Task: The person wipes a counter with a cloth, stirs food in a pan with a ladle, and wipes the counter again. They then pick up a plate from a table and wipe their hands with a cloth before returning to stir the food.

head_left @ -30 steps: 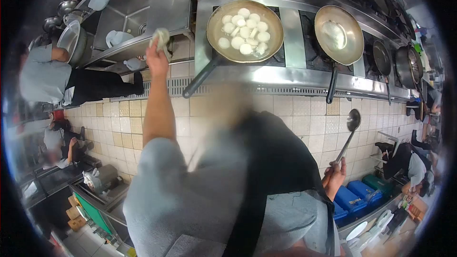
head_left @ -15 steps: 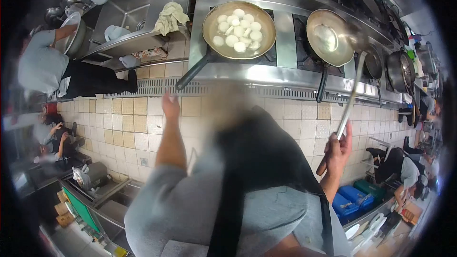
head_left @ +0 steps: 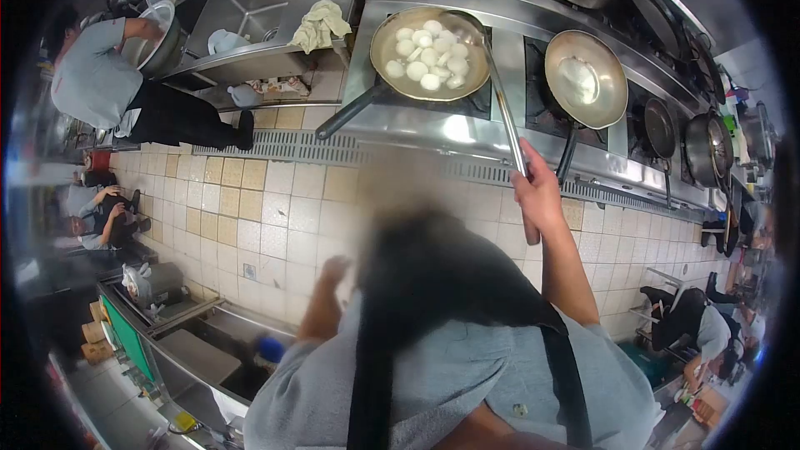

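Note:
My right hand (head_left: 540, 187) is wrapped round the handle of a long metal ladle (head_left: 504, 108). The ladle's head lies inside the far right side of a frying pan (head_left: 380, 48), beside several round white pieces (head_left: 430, 57) in liquid. That pan rests on the stove with its black handle pointing towards the lower left. Another frying pan (head_left: 612, 87) stands to its right, with a little shiny liquid in the middle. Low near my body, away from the stove, my left hand (head_left: 335, 269) is blurred and its fingers are smeared.
A crumpled cloth (head_left: 320, 27) lies on the counter by the sink (head_left: 250, 4). At the left, a person (head_left: 96, 75) reaches into a large metal bowl (head_left: 167, 46). Pots (head_left: 704, 150) and a small dark pan (head_left: 660, 129) line the stove's right end. More people work behind.
My right hand has swung left, bringing the ladle from over the right pan into the left pan. My left hand has drawn back towards my body. The view has shifted slightly.

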`<state>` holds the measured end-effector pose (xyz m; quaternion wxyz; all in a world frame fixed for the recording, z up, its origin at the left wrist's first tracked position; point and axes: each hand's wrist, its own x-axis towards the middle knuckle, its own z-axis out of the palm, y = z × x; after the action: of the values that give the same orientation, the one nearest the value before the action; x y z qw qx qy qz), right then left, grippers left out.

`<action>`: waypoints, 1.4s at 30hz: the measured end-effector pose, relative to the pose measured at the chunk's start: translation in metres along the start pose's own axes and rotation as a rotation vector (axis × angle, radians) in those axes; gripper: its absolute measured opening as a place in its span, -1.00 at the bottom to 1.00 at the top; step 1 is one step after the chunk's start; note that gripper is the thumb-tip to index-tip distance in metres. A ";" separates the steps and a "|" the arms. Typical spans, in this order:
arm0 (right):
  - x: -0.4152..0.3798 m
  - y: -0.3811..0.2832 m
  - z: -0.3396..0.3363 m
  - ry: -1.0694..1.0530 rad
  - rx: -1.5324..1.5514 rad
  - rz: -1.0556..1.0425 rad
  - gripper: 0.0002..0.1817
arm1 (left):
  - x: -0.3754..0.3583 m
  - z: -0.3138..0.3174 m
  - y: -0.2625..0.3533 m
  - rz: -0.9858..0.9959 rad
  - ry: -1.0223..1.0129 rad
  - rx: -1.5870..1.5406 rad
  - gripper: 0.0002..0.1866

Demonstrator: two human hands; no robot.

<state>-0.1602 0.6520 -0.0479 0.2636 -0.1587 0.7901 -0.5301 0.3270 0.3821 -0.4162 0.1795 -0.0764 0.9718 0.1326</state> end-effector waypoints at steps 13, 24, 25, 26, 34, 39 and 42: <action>0.018 -0.047 0.084 -0.150 0.621 0.289 -0.25 | 0.088 -0.077 -0.086 -0.054 -0.123 -0.209 -0.47; -0.031 -0.088 0.106 -0.062 0.823 0.340 -0.33 | 0.109 -0.091 -0.191 -0.309 -0.099 -0.366 -0.49; -0.032 -0.089 0.105 -0.057 0.825 0.344 -0.33 | 0.117 -0.105 -0.189 -0.276 -0.089 -0.309 -0.49; -0.034 -0.088 0.103 -0.041 0.757 0.313 -0.30 | 0.122 -0.124 -0.181 -0.272 -0.096 -0.304 -0.49; -0.039 -0.088 0.100 0.112 0.358 0.209 -0.23 | 0.145 -0.112 -0.159 0.155 0.167 -0.164 -0.57; -0.027 -0.078 0.101 0.229 0.073 0.156 -0.24 | 0.133 -0.069 -0.180 -0.196 -0.087 -0.441 -0.51; -0.024 -0.073 0.102 0.242 -0.001 0.175 -0.24 | 0.132 -0.100 -0.163 -0.367 -0.112 -0.523 -0.47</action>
<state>-0.0827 0.5597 -0.0055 0.2117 -0.0244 0.8272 -0.5199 0.2039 0.1850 -0.4120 0.2277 -0.2864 0.8634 0.3473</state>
